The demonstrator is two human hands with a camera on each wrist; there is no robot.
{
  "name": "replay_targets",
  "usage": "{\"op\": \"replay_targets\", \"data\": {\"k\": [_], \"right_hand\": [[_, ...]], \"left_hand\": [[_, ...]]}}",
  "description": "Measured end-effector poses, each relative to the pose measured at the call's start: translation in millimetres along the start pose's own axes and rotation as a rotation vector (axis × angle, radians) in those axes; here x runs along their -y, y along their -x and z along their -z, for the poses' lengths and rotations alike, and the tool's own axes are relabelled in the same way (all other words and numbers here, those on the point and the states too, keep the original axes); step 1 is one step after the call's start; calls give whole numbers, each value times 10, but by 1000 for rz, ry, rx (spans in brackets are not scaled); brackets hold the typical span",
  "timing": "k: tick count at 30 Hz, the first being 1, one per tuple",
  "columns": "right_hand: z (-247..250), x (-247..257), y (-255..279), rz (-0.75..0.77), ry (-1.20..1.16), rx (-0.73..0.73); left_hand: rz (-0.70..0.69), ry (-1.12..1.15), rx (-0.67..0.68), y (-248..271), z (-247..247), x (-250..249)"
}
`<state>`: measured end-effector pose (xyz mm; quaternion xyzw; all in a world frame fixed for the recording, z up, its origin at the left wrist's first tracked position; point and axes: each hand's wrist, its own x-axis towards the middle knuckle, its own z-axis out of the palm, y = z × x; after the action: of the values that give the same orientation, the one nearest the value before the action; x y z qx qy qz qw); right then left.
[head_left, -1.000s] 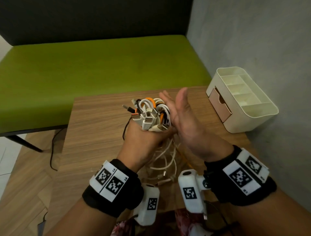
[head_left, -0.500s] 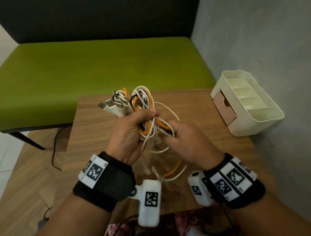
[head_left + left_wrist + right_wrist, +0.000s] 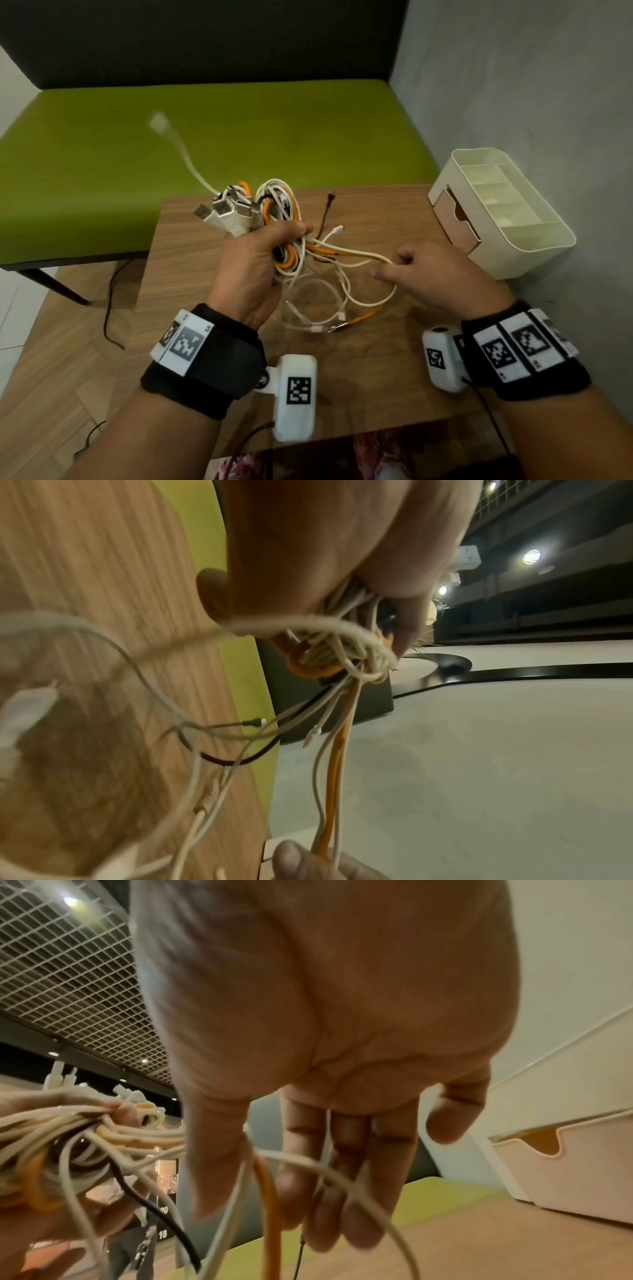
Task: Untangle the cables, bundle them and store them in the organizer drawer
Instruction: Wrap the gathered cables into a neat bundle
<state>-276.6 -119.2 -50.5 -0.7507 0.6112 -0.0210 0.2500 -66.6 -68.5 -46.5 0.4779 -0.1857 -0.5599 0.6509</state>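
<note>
My left hand (image 3: 260, 253) grips a tangled bundle of cables (image 3: 270, 212), white, orange and black, held above the wooden table (image 3: 212, 260); several USB plugs (image 3: 226, 212) stick out at its upper left. In the left wrist view the bundle of cables (image 3: 342, 653) is clamped under my fingers. My right hand (image 3: 424, 270) pinches a white and an orange strand (image 3: 352, 253) pulled out to the right; in the right wrist view these strands (image 3: 267, 1191) run between thumb and fingers. Loose ends hang onto the table. The cream organizer (image 3: 534, 246) stands at the right, its pink drawer (image 3: 459, 222) slightly open.
A green bench (image 3: 205, 137) runs behind the table, with a dark backrest. A grey wall (image 3: 531, 85) closes the right side next to the organizer. A black cord (image 3: 109, 301) trails on the floor at the left. One white cable end (image 3: 161, 123) is blurred above the bench.
My right hand went from flat against the bundle to taking strands and drawing them out rightward. The left hand kept its grip; a white cable end flicked up over the bench.
</note>
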Motion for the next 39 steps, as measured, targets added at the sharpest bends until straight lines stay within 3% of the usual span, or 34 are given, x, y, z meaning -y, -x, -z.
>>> {"op": "replay_targets", "data": {"k": [4, 8, 10, 13, 15, 18, 23, 26, 31, 33, 35, 39], "right_hand": [[54, -28, 88, 233, -241, 123], [84, 123, 134, 544, -632, -79], [6, 237, 106, 565, -718, -6], [-90, 262, 83, 435, -877, 292], [-78, 222, 98, 381, -808, 445], [-67, 210, 97, 354, -594, 381], [-63, 206, 57, 289, -241, -6], [-19, 93, 20, 246, -290, -147], [-84, 136, 35, 214, -333, 37], [-84, 151, 67, 231, -352, -12], [-48, 180, 122, 322, -527, -76], [-156, 409, 277, 494, -779, 162]], "left_hand": [[51, 22, 35, 16, 0, 0], [253, 68, 265, 71, -1, 40], [330, 100, 421, 142, -36, 87], [326, 122, 657, 232, -86, 122], [309, 116, 706, 256, -86, 101], [336, 126, 643, 217, -40, 98], [364, 46, 486, 146, -9, 88], [240, -81, 288, 97, -9, 47], [45, -47, 102, 36, -42, 68], [-9, -66, 68, 19, -36, 92], [-61, -92, 50, 10, -39, 132], [-110, -134, 100, 95, -103, 218]]}}
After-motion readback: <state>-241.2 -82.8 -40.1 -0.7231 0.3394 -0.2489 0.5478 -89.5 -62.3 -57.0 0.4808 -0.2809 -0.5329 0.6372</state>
